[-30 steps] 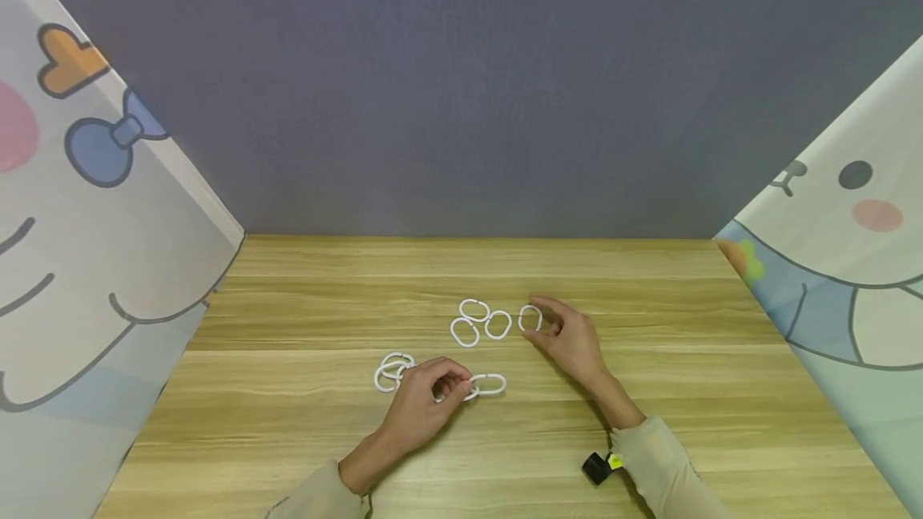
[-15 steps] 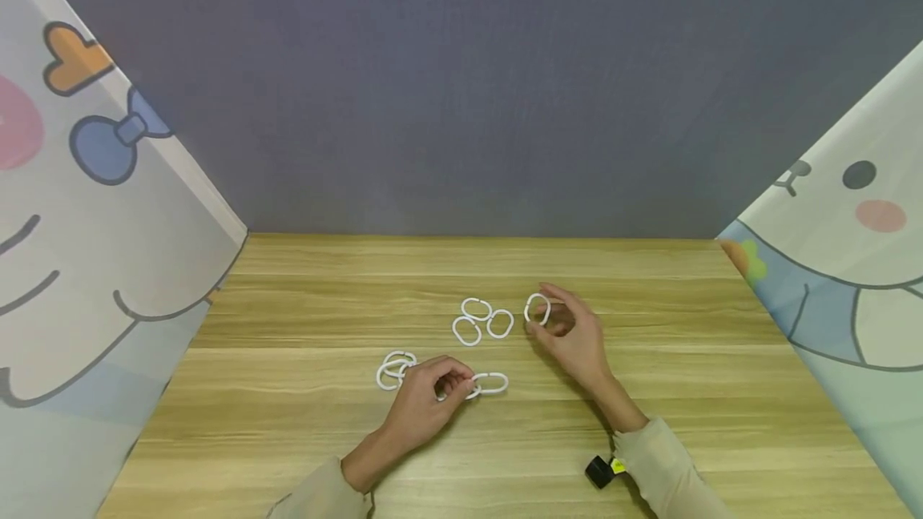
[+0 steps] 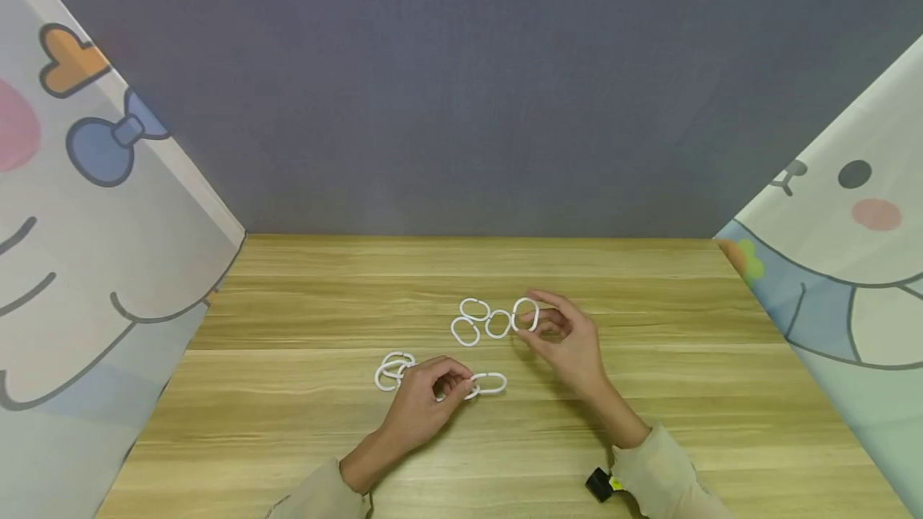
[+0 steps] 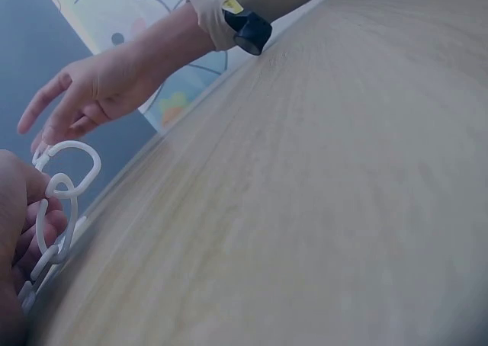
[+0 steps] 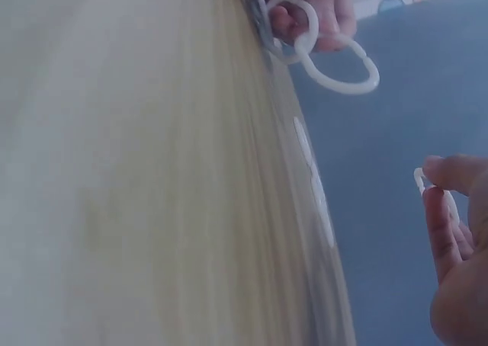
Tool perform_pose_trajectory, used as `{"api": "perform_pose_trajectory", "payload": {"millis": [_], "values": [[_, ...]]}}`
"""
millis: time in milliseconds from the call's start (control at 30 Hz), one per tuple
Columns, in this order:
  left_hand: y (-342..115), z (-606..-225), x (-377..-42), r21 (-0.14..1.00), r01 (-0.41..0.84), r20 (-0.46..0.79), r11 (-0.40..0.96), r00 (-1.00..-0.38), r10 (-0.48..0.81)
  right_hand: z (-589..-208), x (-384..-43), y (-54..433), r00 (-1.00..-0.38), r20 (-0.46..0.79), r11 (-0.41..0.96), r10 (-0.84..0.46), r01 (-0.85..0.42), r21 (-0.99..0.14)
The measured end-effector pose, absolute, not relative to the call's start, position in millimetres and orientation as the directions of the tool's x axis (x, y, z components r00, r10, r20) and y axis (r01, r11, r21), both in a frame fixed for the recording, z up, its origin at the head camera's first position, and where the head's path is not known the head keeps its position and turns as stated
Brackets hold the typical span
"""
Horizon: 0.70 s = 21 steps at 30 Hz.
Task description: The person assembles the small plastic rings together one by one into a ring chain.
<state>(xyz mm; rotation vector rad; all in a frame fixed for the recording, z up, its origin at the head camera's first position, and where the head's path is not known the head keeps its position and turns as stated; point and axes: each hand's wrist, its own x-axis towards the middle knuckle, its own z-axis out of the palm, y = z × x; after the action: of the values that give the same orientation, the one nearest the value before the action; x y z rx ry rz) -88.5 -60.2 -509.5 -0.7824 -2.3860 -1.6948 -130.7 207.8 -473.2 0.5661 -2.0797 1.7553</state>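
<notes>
My left hand [image 3: 425,399] pinches a short chain of white plastic links near the table's middle. One end link [image 3: 492,383] sticks out to the right of the fingertips, and more links [image 3: 389,377] of it trail out on the left. In the left wrist view the interlocked links [image 4: 72,182] hang by the fingers. Farther right, my right hand [image 3: 570,339] holds a single oval link [image 3: 525,315] between thumb and forefinger, lifted off the table. The right wrist view shows only part of this link, behind the fingers. The palm hides the chain's middle.
Three loose white links [image 3: 498,324] lie close together on the wooden table [image 3: 324,303], left of the right hand. A grey panel [image 3: 461,102] stands behind, with cartoon-printed walls at both sides. A small black device [image 3: 598,484] sits by the right sleeve.
The right hand has raised its link off the table, first slightly right, then back left beside the loose links, and has turned it a little. The left hand keeps its place on the chain.
</notes>
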Motion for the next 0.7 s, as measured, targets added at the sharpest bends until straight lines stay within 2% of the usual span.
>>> {"api": "perform_pose_trajectory", "payload": {"millis": [233,700], "values": [[-60.7,-508.9,-87.9,0.856,0.453,0.357,0.248,-0.866,0.351,-467.0,-120.8,206.0,-0.853,0.511,0.143,-0.102,-0.521,-0.842],[-60.4,-508.1,-87.5,0.853,0.449,0.351,0.264,-0.87,0.346,-468.7,-101.5,201.1,-0.817,0.521,0.131,-0.246,-0.56,-0.818]]}}
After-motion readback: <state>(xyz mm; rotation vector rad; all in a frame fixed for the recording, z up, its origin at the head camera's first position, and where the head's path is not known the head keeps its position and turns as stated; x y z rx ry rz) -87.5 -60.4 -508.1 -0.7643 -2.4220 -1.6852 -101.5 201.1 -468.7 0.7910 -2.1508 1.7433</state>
